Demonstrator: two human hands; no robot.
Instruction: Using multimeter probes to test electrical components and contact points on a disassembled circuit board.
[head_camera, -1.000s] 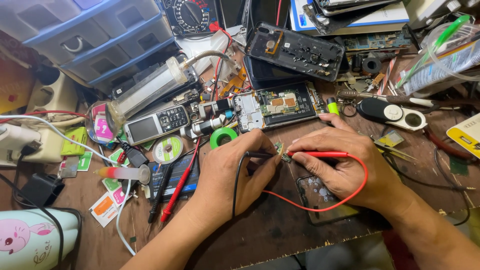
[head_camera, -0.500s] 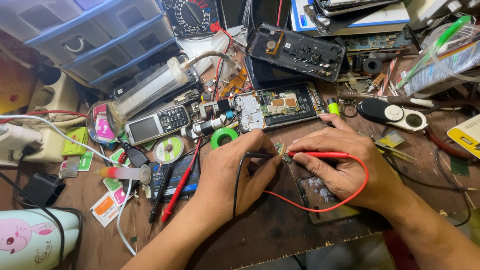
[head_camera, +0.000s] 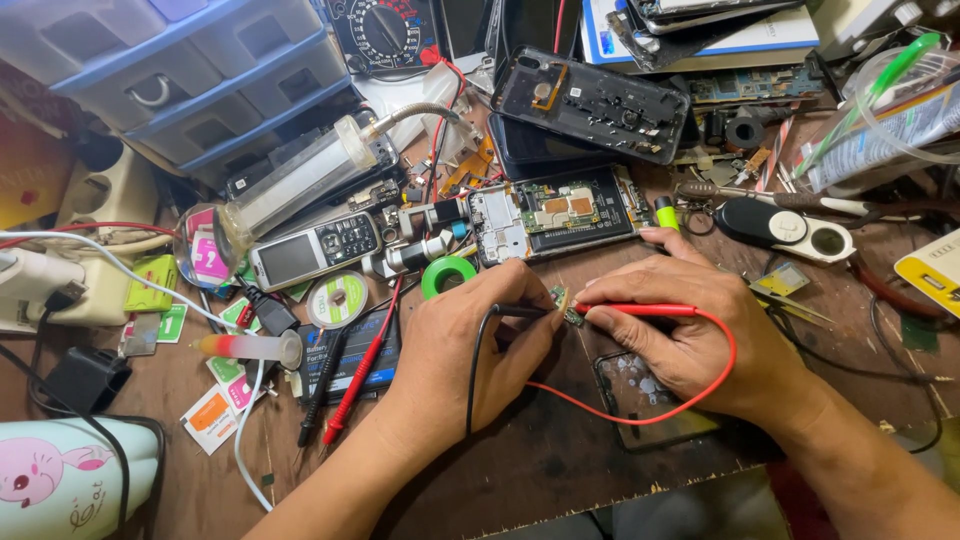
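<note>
Nothing of note has shifted since the earlier frames: both hands hold the same pose over the same spot on the bench.

Item 1. Left hand (head_camera: 480, 345): fingers curled together, pinching a black test probe (head_camera: 520, 312) whose black lead loops back under the palm.

Item 2. Right hand (head_camera: 690, 330): fingers closed along a red test probe (head_camera: 640, 310), its red lead (head_camera: 700, 385) arcing round the wrist.

Item 3. Small circuit board (head_camera: 563, 303): sits between the two probe tips, just in front of the fingertips, on the brown worktable (head_camera: 560, 470). Whether a finger also steadies it cannot be told.

Item 4. Surroundings: opened phone with exposed board (head_camera: 555, 215) just beyond the hands; green tape roll (head_camera: 448, 275) beside the left thumb; keypad phone (head_camera: 315, 248) and large syringe (head_camera: 300, 180) to the left; analogue meter (head_camera: 385, 32) at the far edge.

Risks, as judged:
- The board is tiny and the tips stand close together; a slip could bridge neighbouring contacts or give a false reading.
- If the board lies loose, probe pressure from one side may flick it into the clutter.
- The red lead lies slack near the wrist and could snag, dragging its tip off the contact.
</note>
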